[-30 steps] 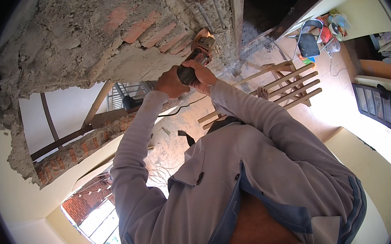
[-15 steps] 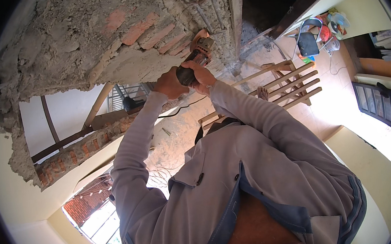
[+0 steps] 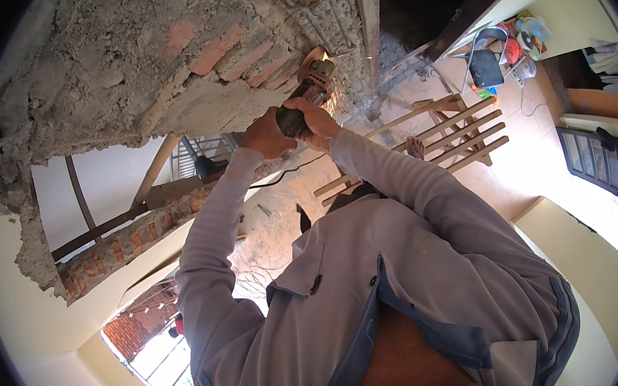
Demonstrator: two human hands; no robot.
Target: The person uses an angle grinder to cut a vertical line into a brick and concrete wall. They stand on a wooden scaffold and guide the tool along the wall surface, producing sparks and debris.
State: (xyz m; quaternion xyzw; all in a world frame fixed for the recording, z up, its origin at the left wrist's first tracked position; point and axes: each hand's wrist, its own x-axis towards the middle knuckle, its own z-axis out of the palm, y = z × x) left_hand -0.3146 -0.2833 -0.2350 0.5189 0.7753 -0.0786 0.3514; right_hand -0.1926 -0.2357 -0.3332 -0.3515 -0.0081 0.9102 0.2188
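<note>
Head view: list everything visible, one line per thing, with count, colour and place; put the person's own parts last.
Angle grinder: one, dark body, centre top, throwing sparks against the wall.
Broken wall: one, grey mortar with red bricks, upper left.
Metal pipes: a few, grey, set in the wall at top centre.
Power cord: one, black, trailing below the grinder.
Wooden ladder: one, pale wood, right of centre.
Folding chair: one, dark seat, upper right.
Window grille: one, dark, far right.
Shirt: one, grey with blue trim, lower centre.
Left hand: one, on the grinder's body.
Right hand: one, gripping the grinder.
</note>
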